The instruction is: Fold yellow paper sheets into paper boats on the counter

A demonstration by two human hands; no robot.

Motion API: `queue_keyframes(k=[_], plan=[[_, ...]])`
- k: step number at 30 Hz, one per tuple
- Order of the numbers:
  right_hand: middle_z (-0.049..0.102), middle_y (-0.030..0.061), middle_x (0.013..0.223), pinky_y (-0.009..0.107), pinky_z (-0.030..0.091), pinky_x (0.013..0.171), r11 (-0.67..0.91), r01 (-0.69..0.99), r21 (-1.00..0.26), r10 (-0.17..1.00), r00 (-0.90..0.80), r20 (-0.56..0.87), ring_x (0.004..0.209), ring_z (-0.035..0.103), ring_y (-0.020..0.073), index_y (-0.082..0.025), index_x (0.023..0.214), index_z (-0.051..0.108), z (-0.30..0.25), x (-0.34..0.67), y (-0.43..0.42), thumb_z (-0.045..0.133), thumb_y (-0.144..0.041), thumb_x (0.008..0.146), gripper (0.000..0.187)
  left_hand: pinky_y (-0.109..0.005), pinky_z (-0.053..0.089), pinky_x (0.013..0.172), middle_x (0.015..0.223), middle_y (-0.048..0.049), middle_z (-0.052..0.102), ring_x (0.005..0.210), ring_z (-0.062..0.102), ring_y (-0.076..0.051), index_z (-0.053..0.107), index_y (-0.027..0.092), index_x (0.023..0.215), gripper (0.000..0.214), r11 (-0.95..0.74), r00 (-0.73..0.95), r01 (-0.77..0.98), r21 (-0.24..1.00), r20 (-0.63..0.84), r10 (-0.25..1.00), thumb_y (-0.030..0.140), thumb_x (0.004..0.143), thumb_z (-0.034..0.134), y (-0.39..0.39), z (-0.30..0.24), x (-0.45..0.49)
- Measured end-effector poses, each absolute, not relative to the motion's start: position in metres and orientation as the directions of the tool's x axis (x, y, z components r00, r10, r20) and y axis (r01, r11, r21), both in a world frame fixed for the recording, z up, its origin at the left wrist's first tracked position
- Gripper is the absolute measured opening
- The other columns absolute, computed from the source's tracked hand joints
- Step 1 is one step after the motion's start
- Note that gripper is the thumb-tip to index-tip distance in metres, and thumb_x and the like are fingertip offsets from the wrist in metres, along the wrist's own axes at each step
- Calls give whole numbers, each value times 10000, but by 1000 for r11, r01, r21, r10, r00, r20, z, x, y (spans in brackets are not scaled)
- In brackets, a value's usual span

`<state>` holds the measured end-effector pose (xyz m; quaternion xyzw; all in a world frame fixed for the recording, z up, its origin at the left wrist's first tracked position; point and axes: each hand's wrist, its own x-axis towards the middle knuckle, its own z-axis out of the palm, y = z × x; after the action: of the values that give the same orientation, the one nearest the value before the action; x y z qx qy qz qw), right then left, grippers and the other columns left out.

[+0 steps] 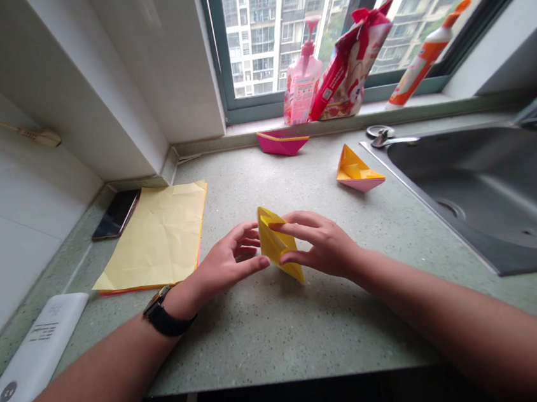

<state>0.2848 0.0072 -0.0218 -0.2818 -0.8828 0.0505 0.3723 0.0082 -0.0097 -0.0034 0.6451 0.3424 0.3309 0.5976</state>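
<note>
Right hand [325, 241] holds the folded yellow paper [269, 242], thumb and fingers at its right side. Left hand [224, 261] half-spread, thumb at left edge; can't tell if touching. Paper's between them, long axis far-left to near-right, right nearer. Beyond: one magenta boat [284, 145], one orange-pink boat [361, 183]. Left: one sheet stack [157, 238].
</note>
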Motion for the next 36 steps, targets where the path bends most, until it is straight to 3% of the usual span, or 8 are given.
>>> queue_keyframes(k=[3,8,15,23,28,32,36], plan=[[781,129,1286,455,682,906,829,429,-358,556,-567,607,1094,780,275,-269,1471,700,-17,282,2,777,-496,1043,492,-487,617,1112,1416,-160,743,1291,748,-325,675,232,1432,564,-82,533,60,995,38,845,512,978,858,-10,-4,10],[778,87,1254,402,677,909,797,400,-452,604,-542,585,1075,777,222,-302,1426,727,-10,276,-4,556,-259,1140,336,-432,632,1059,1380,-141,770,1223,771,-295,711,234,1401,489,-102,519,24,995,75,851,553,1035,767,-10,-3,10],[785,77,1111,379,665,819,747,461,-478,660,-431,615,965,769,232,-253,1216,769,-9,270,-6,729,-363,1056,198,-398,620,1016,1200,-102,804,1083,761,-246,765,207,1260,326,-115,510,72,991,63,858,456,1053,724,-10,5,11],[771,77,1121,385,650,830,735,457,-501,675,-430,600,978,754,237,-257,1179,745,-7,269,-8,799,-460,1011,269,-427,625,1063,1319,-113,785,1217,756,-285,741,238,1349,403,-34,526,-7,999,33,850,492,1038,771,-11,3,14],[713,95,1228,445,674,904,750,447,-488,659,-440,609,1106,730,267,-281,1203,730,-11,269,-8,845,-447,977,304,-403,654,1000,1375,-123,768,1233,757,-296,724,258,1390,477,78,520,-75,994,-28,854,495,992,835,-11,-1,16],[628,118,1379,471,702,914,755,437,-488,650,-405,643,1265,683,300,-282,1070,731,-12,267,-9,858,-390,973,193,-377,656,951,1407,-138,750,1225,760,-294,729,259,1385,483,138,514,-94,986,-71,855,474,973,859,-11,-4,16],[601,114,1433,522,704,949,782,489,-388,583,-351,733,1346,624,327,-277,970,733,-10,263,-10,848,-351,983,138,-371,649,947,1423,-142,740,1243,755,-299,706,248,1408,543,154,503,-113,982,-77,861,476,950,888,-11,-4,18]])
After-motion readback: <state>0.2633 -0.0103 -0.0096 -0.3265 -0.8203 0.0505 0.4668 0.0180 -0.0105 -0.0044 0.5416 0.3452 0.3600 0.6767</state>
